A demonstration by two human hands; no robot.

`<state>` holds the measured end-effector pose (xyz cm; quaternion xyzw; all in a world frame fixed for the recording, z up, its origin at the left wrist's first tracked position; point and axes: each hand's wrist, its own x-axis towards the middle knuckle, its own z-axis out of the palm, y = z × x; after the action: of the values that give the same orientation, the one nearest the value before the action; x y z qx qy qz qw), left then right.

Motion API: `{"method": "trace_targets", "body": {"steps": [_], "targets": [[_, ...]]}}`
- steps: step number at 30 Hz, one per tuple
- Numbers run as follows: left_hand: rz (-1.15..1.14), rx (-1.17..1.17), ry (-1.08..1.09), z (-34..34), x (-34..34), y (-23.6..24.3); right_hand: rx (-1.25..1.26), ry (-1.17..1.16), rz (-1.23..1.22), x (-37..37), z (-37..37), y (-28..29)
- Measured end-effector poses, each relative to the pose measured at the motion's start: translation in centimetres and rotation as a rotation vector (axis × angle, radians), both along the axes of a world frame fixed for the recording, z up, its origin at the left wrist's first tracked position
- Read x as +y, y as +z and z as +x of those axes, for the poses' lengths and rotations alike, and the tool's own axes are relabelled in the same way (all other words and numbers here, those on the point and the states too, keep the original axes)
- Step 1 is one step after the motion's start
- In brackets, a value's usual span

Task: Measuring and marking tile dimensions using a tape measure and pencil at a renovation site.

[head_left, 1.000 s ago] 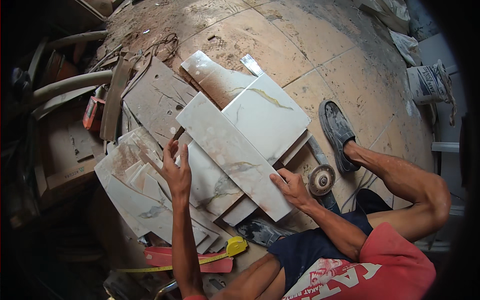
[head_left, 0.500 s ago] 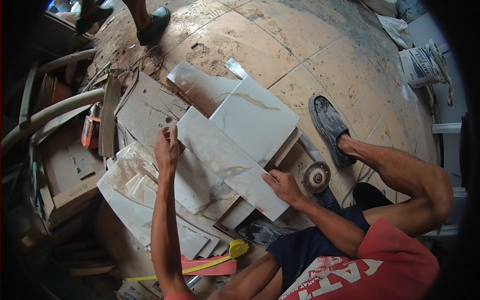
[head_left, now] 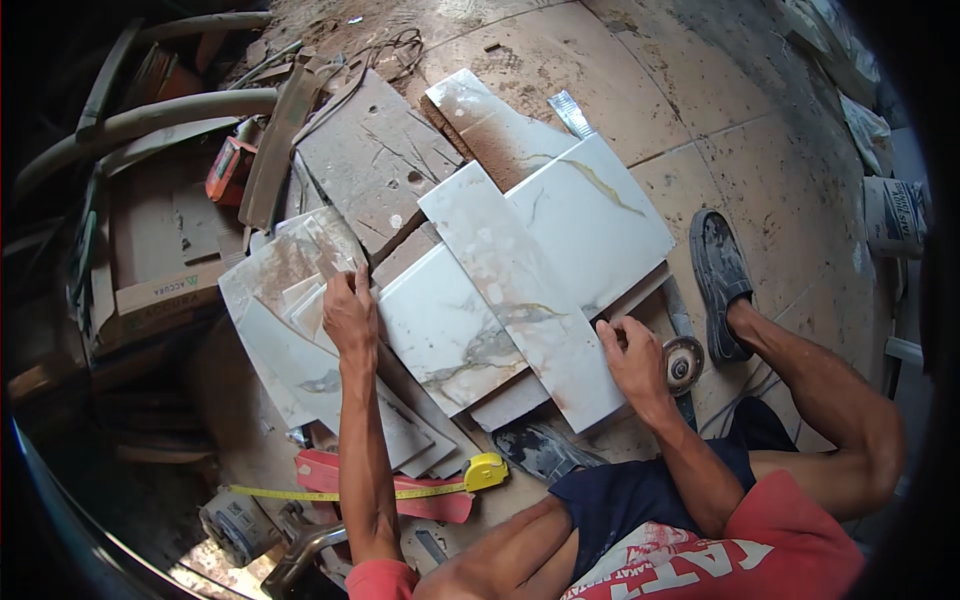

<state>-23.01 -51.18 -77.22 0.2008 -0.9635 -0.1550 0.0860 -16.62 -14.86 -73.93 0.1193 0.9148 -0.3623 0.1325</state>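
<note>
My left hand (head_left: 349, 312) has its fingers bent together at the small tile offcuts beside a white marbled tile (head_left: 440, 325); what they hold is hidden. My right hand (head_left: 632, 362) is at the right edge of a long marbled strip (head_left: 520, 290), thumb and index finger apart, not gripping it. The strip lies across the white tiles, next to a square tile with a yellow vein (head_left: 590, 225). Several cut tiles (head_left: 300, 385) are piled at the left. An angle grinder (head_left: 682, 365) lies right of my right hand. A yellow tape measure (head_left: 486, 470) lies extended over a red piece (head_left: 318, 470).
A scored, holed board (head_left: 370, 150) lies behind the tiles. Cardboard and scrap (head_left: 160, 300), curved pieces (head_left: 190, 105) and an orange object (head_left: 228, 170) crowd the left. A bucket (head_left: 890, 215) stands at the right. My shod foot (head_left: 722, 280) rests on the tiled floor (head_left: 740, 170).
My left hand has moved from the strip's end to the offcuts at its left. My right hand has let go of the strip. Another person's feet, seen half a second ago, are out of view.
</note>
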Motion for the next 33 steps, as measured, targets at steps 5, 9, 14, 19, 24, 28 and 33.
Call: {"method": "trace_targets", "body": {"steps": [5, 9, 14, 19, 24, 28, 33], "targets": [[0.187, 0.102, 0.066, 1.2, -0.5, -0.4, 0.419, -0.142, 0.032, 2.2, -8.2, 1.0], [0.635, 0.127, 0.338, 4.7, 3.4, 0.3, 0.483, -0.111, 0.145, 6.7, -15.6, -4.5], [0.72, 0.16, 0.487, 9.4, 6.3, -2.6, 0.195, -0.04, 0.0, 8.5, -18.8, -5.9], [0.806, 0.126, 0.53, 9.8, 5.9, -3.8, 0.153, 0.011, -0.113, 6.5, -17.9, -6.8], [0.739, 0.143, 0.557, 8.7, 6.8, -3.1, 0.08, 0.043, -0.05, 6.2, -18.1, -5.7], [0.794, 0.133, 0.509, 8.1, 7.3, -2.6, 0.082, 0.027, -0.085, 6.2, -18.1, -5.6], [0.851, 0.102, 0.525, 7.2, 8.1, -2.7, 0.134, 0.086, 0.051, 6.0, -18.4, -5.8]]}}
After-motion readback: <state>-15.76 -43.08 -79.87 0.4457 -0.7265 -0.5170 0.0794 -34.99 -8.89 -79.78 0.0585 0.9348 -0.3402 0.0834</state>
